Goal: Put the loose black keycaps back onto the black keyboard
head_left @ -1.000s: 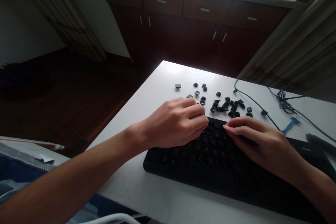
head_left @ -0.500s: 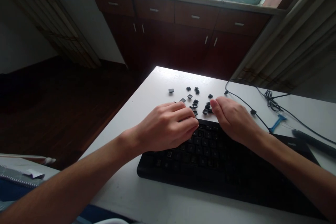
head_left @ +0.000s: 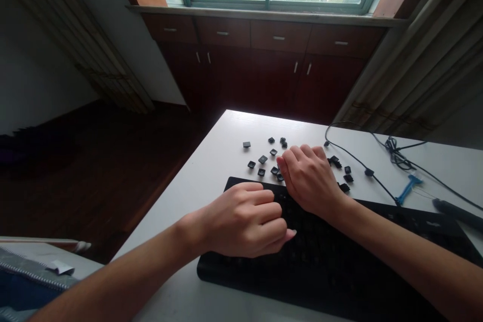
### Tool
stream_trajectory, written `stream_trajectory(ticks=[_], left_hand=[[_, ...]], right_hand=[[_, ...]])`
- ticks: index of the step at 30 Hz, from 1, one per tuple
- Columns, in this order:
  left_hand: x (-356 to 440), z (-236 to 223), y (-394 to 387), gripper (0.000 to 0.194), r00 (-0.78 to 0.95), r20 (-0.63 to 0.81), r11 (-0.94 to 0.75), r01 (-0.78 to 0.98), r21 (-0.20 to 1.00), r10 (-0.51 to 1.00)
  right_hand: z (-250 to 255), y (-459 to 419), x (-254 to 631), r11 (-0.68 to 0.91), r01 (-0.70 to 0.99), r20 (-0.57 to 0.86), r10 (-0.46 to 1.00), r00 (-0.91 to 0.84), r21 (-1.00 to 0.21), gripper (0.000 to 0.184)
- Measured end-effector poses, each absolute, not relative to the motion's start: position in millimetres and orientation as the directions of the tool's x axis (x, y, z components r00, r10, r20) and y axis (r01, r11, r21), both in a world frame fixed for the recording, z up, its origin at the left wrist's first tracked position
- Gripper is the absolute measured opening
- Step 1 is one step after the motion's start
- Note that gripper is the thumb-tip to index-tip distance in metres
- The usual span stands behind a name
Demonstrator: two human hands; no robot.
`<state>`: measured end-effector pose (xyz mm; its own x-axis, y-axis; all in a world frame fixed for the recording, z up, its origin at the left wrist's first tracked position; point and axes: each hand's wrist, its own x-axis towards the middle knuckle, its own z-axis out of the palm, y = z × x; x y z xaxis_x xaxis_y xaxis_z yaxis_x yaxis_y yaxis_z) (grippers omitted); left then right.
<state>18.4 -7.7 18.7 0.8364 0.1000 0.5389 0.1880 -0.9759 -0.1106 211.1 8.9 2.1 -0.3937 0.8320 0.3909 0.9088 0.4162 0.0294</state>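
Note:
A black keyboard lies on a white table. Several loose black keycaps are scattered on the table just beyond its far edge. My left hand rests on the keyboard's left end with the fingers curled under; what they hold, if anything, is hidden. My right hand reaches over the keyboard's far edge onto the pile of keycaps, fingers bent down over them. Its fingertips are hidden, so I cannot see whether a keycap is pinched.
A black cable loops across the table's right side, beside a blue plastic tool and a dark pen-like object. Dark wooden cabinets stand under the window. Blue fabric lies at lower left.
My right hand moved from the keyboard's middle forward and left onto the keycap pile. My left hand drew back toward me along the keyboard. The view tilted up.

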Motion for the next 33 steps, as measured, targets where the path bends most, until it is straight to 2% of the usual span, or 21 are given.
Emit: stream_trajectory(ticks=[8, 11, 13, 15, 17, 21, 24, 27, 33], left_hand=[[16.7, 17.4, -6.2, 0.034, 0.831, 0.544, -0.977, 0.193, -0.092, 0.113], [11.1, 15.3, 0.3, 0.025, 0.816, 0.545, -0.967, 0.252, -0.036, 0.192], [7.1, 14.3, 6.7, 0.015, 0.798, 0.535, -0.948, 0.317, 0.023, 0.279], [3.2, 13.4, 14.0, 0.008, 0.768, 0.520, -0.917, 0.389, 0.084, 0.373], [-0.9, 11.8, 21.1, 0.006, 0.719, 0.519, -0.877, 0.460, 0.143, 0.462], [-8.0, 7.5, 32.4, 0.014, 0.611, 0.530, -0.793, 0.563, 0.232, 0.588], [-8.3, 8.0, 41.4, 0.019, 0.572, 0.479, -0.735, 0.616, 0.285, 0.666], [-1.1, 14.5, 58.7, 0.031, 0.593, 0.363, -0.692, 0.661, 0.290, 0.719], [23.6, 28.7, 114.8, 0.045, 0.679, 0.135, -0.680, 0.657, 0.326, 0.721]], right_hand=[[0.7, 9.6, 209.6, 0.415, 0.910, 0.352, 0.852, -0.388, -0.002, 0.037], [10.1, 14.3, 214.9, 0.424, 0.905, 0.334, 0.855, -0.397, -0.010, 0.039], [20.6, 21.6, 228.4, 0.406, 0.912, 0.295, 0.879, -0.373, -0.057, 0.041], [32.2, 30.6, 251.2, 0.321, 0.934, 0.214, 0.934, -0.285, -0.155, 0.042], [42.6, 37.9, 280.1, 0.262, 0.948, 0.153, 0.960, -0.236, -0.181, 0.040], [55.2, 39.1, 334.1, 0.141, 0.962, -0.200, 0.961, -0.190, -0.235, 0.038], [57.8, 31.9, 356.4, 0.074, 0.965, -0.350, 0.923, -0.161, -0.250, 0.038], [55.0, 27.9, 362.0, 0.089, 0.967, -0.343, 0.924, -0.169, -0.238, 0.034], [38.1, 33.9, 351.9, 0.182, 0.953, -0.208, 0.949, -0.235, -0.244, 0.037]])
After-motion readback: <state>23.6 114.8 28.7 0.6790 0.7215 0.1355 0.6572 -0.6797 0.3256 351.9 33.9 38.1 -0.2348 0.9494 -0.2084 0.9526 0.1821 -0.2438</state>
